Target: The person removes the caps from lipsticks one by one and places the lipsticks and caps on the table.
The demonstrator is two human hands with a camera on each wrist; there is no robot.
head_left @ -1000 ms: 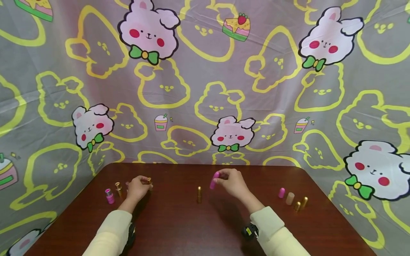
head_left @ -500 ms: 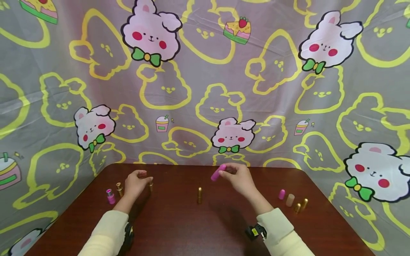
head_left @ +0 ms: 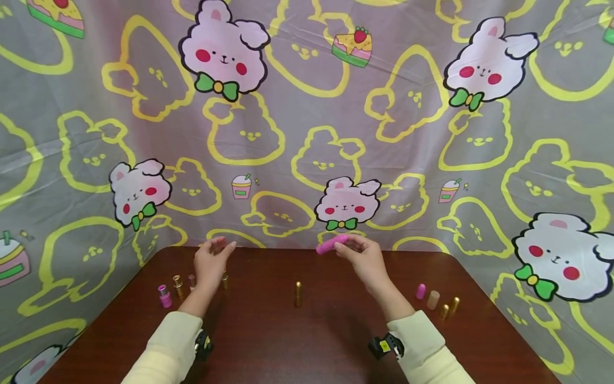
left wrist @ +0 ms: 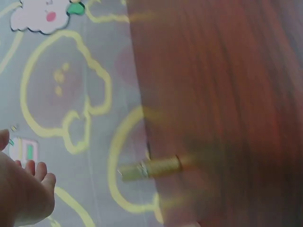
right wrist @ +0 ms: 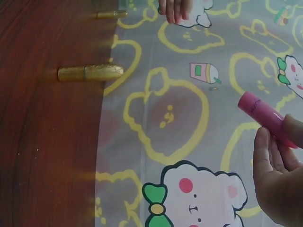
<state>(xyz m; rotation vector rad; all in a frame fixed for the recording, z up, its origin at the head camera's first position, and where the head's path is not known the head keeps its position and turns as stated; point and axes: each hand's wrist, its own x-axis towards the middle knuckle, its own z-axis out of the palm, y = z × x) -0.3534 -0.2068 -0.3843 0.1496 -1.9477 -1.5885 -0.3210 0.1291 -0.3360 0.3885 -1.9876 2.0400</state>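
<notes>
My right hand (head_left: 364,261) pinches a bright pink lipstick tube (head_left: 331,244) between thumb and fingers. The tube is raised over the back of the table and tilted almost flat; the right wrist view shows dark lettering on the same pink tube (right wrist: 265,113). My left hand (head_left: 211,264) is in the air with fingers loosely bent and nothing in them. Just below it, a capless gold lipstick base (head_left: 225,281) stands on the table, also seen as an upright gold base (left wrist: 151,169) in the left wrist view. A closed gold lipstick (head_left: 298,294) stands mid-table.
At the left stand a pink lipstick base (head_left: 164,296), a gold one (head_left: 178,286) and a pinkish one (head_left: 192,282) partly behind my left hand. At the right stand a pink cap (head_left: 420,291), a translucent beige cap (head_left: 433,300) and two gold caps (head_left: 444,311). A patterned curtain (head_left: 283,176) hangs behind the table.
My left hand has let go of the gold lipstick base and risen above it. My right hand has lifted the pink lipstick tube higher, tipping it from steep to nearly level.
</notes>
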